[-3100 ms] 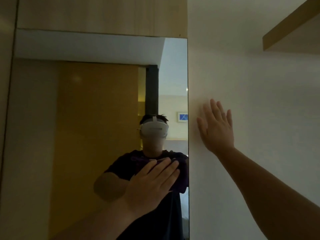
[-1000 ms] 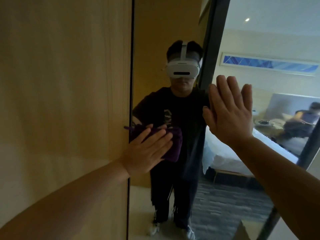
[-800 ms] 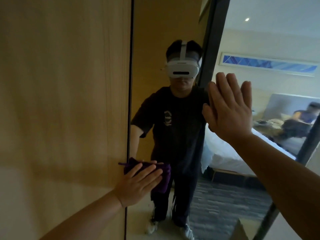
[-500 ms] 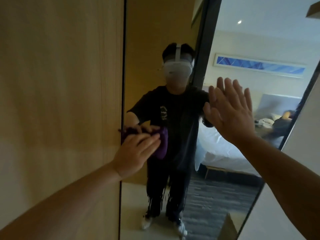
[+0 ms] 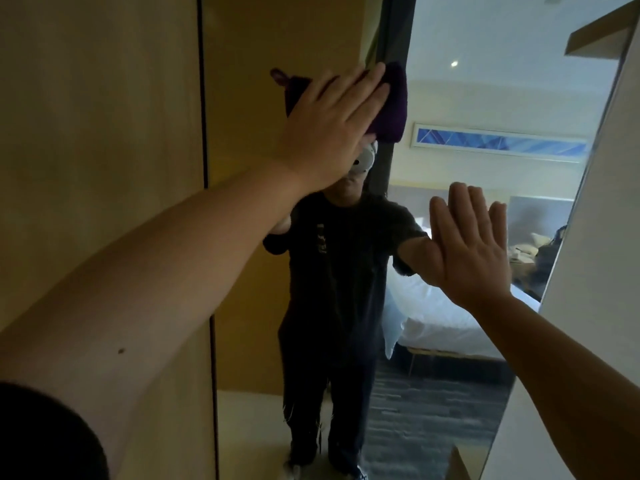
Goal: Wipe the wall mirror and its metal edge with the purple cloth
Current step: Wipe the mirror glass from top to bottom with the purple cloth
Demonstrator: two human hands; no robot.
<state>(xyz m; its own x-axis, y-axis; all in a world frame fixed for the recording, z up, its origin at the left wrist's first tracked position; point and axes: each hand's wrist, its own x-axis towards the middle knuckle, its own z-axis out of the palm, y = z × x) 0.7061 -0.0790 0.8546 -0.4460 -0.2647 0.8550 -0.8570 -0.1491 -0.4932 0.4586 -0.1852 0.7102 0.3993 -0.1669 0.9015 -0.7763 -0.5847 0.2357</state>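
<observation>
Where the wood panel (image 5: 100, 168) fills the left of the view, a dark metal edge (image 5: 206, 237) runs top to bottom along its right side, touching the mirror (image 5: 450, 393). Left arm crosses the panel, dark sleeve (image 5: 45, 438) at bottom-left corner. Left hand (image 5: 332, 129) is high on the glass, fingers straight and close together, palm flat on the purple cloth (image 5: 493, 102), pressing it against the mirror. Cloth sits in the upper part of the glass, sticking out past the fingertips to the right, with a small loop (image 5: 278, 75) showing at its left. No pinch, just flat pressure. The hand covers most of the reflected headset.

Mid-mirror: reflection of the person in dark shirt and trousers, standing. Right of that, right hand (image 5: 471, 247) is lower, fingers straight and slightly spread, palm toward the glass; cannot tell if it touches. Holds nothing.

Reflected room behind: white bed, blue framed picture, ceiling light. Far right: white wall (image 5: 595, 289) meets the mirror's right border; wooden shelf (image 5: 602, 32) at top-right.

No containers in view.
</observation>
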